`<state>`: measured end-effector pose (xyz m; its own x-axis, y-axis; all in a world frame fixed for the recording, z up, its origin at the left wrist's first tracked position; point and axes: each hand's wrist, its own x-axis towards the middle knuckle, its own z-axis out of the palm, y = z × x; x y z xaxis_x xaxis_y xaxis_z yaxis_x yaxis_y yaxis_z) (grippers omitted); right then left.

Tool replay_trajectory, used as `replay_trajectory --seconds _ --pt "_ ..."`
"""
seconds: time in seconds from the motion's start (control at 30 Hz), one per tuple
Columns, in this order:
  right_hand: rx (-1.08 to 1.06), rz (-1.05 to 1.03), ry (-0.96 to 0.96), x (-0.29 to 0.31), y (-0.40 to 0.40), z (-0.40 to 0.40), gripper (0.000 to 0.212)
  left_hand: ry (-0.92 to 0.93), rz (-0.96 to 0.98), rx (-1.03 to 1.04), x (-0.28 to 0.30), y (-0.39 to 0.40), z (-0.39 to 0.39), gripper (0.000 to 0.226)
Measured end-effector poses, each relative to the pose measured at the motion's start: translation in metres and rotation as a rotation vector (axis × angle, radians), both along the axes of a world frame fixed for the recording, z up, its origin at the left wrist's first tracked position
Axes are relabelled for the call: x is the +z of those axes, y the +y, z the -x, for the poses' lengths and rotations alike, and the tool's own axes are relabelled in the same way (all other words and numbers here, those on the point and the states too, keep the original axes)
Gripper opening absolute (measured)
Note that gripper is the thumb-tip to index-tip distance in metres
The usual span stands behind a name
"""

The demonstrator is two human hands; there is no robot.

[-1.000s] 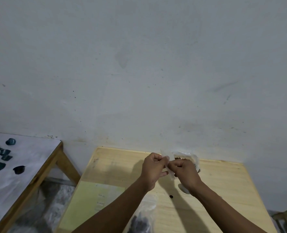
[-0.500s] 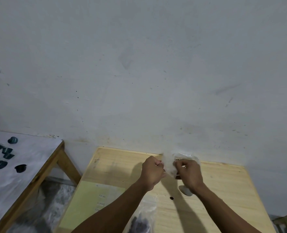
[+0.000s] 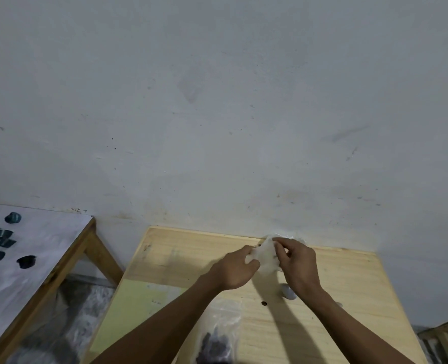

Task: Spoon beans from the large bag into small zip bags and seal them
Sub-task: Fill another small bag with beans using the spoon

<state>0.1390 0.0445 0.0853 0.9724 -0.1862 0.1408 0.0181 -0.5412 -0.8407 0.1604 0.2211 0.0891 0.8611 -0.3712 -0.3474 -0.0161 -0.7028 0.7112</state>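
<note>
Pale wood table (image 3: 349, 298) pushed vs a scuffed grey-white wall (image 3: 217, 101); 2nd table (image 3: 33, 271) at left w/ dark caps (image 3: 26, 261). Left hand (image 3: 234, 271) & right hand (image 3: 297, 264) both pinch a small zip bag (image 3: 265, 256) held above the far table edge. Contents too blurry to tell. Large bag (image 3: 217, 334) of beans near bottom edge, cut off. One stray bean (image 3: 264, 303) on bare wood; spoon (image 3: 288, 292) half hidden by right wrist.

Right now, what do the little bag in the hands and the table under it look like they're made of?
Small bag: thin clear plastic, probably; it looks translucent, slightly glossy and crumpled where both hands pinch it.
Table: pale wood, likely unvarnished pine or plywood; straight grain lines show, with a matte surface.
</note>
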Motion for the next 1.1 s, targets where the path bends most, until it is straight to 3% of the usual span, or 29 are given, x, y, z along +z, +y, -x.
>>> replay_trajectory --seconds 0.07,0.2,0.3,0.47,0.67,0.87,1.0,1.1 --pt "-0.087 0.056 -0.095 0.004 0.006 0.003 0.019 0.008 -0.04 -0.008 0.005 -0.006 -0.002 0.053" --pt "-0.121 0.026 -0.083 0.001 0.002 -0.001 0.018 -0.137 -0.052 0.013 0.004 -0.005 -0.002 0.057" --pt "-0.15 -0.182 -0.02 0.005 0.0 -0.003 0.018 -0.313 -0.028 0.016 -0.011 -0.004 0.0 0.059" --pt "-0.237 -0.531 0.165 0.01 -0.005 -0.01 0.019 -0.503 -0.124 -0.031 -0.033 -0.005 0.009 0.092" --pt "-0.244 -0.727 0.383 0.006 -0.012 -0.008 0.017 -0.702 -0.176 0.058 -0.045 -0.006 0.016 0.061" --pt "-0.267 -0.837 0.47 0.005 -0.02 0.0 0.015 -0.637 -0.238 -0.018 -0.054 -0.009 0.019 0.088" --pt "-0.213 -0.867 0.512 -0.001 -0.027 0.002 0.019 -0.636 -0.207 -0.013 -0.053 -0.009 0.021 0.071" --pt "-0.168 -0.725 0.502 -0.013 -0.045 0.007 0.027 -0.567 -0.142 -0.024 -0.053 -0.002 0.023 0.063"
